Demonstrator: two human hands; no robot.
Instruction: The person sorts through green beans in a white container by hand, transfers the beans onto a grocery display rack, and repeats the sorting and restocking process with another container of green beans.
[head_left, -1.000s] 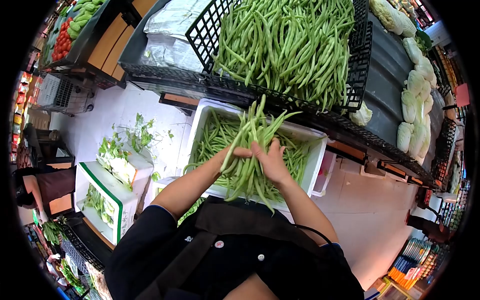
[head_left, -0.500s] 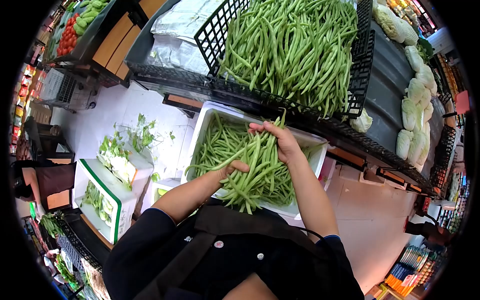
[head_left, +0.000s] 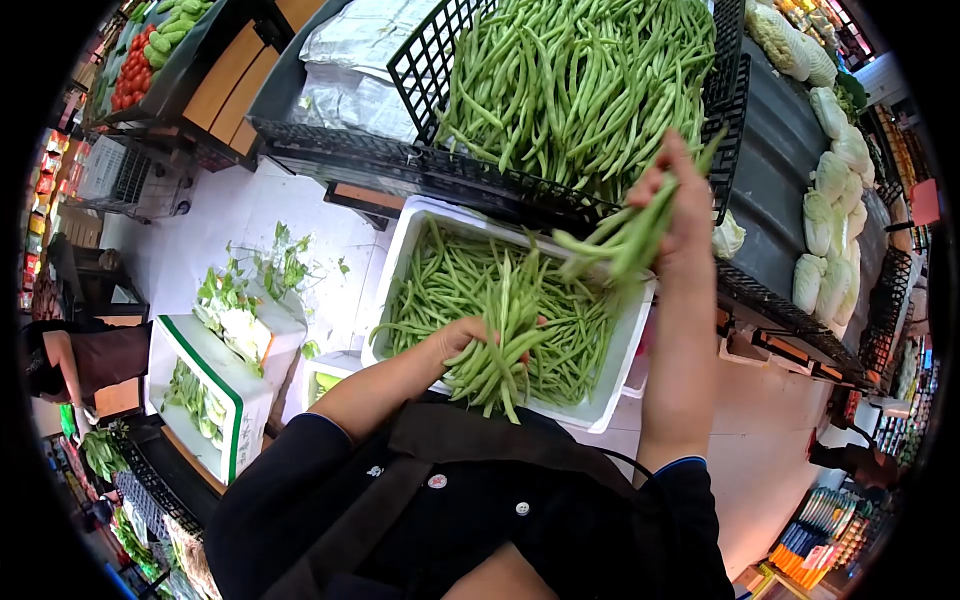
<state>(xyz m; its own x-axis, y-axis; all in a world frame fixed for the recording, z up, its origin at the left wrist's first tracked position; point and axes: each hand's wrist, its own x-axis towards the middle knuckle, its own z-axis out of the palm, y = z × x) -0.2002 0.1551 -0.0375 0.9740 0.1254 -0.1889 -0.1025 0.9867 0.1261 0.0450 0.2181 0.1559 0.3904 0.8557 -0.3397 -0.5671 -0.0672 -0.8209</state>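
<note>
- Gripping a thick bunch of green beans (head_left: pixel 503 350), the left hand (head_left: pixel 468 340) has its fingers wrapped around the stems over the near side of an open white box (head_left: pixel 622 355).
- Raised at the far right of that box, the right hand (head_left: pixel 685 205) is curled around a smaller bunch (head_left: pixel 632 235); both are blurred.
- This hand overlaps the near right corner of a black crate (head_left: pixel 420 75) in view; whether it touches the crate cannot be told.
- Loose beans (head_left: pixel 440 275) lie in the white box, between the person's body and the counter (head_left: pixel 765 170).
- More beans (head_left: pixel 580 85) are heaped in the black crate, on the far side.
- Pale cabbages (head_left: pixel 825 215) sit on the counter to the right; silvery packages (head_left: pixel 360 40) lie left of the crate.
- Near left, a green-rimmed carton (head_left: pixel 238 425) contains leafy vegetables (head_left: pixel 200 410).
</note>
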